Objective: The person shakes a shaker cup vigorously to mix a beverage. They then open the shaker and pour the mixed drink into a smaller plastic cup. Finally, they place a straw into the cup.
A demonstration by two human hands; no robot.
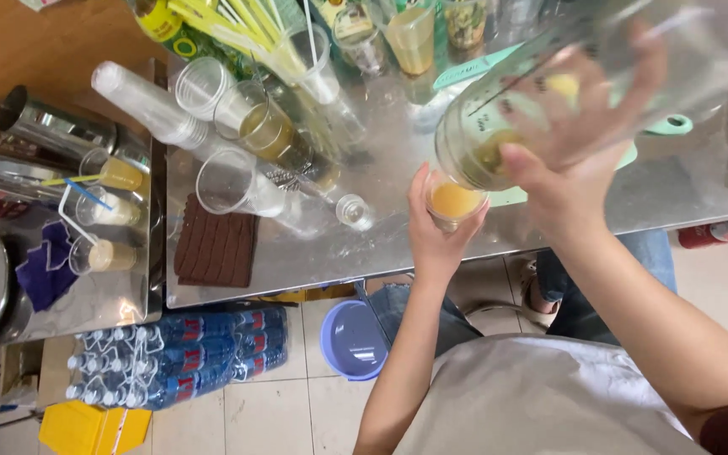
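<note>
- Head view: left hand (433, 226) wraps fingers round a small clear cup (454, 202) of orange juice, held at the near edge of the steel table (330, 253).
- Right hand (579, 139), fingers spread, clamps a big clear jug (549, 84) tilted mouth-down over the cup.
- Pour tip: keep spout right above the rim, tilt slowly, cup level; it looks nearly full.
- Empty plastic cups (229, 181) stand well apart, left.

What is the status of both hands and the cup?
Left hand grips small clear plastic cup of orange juice. Right hand tilts large clear jug over it.
</note>
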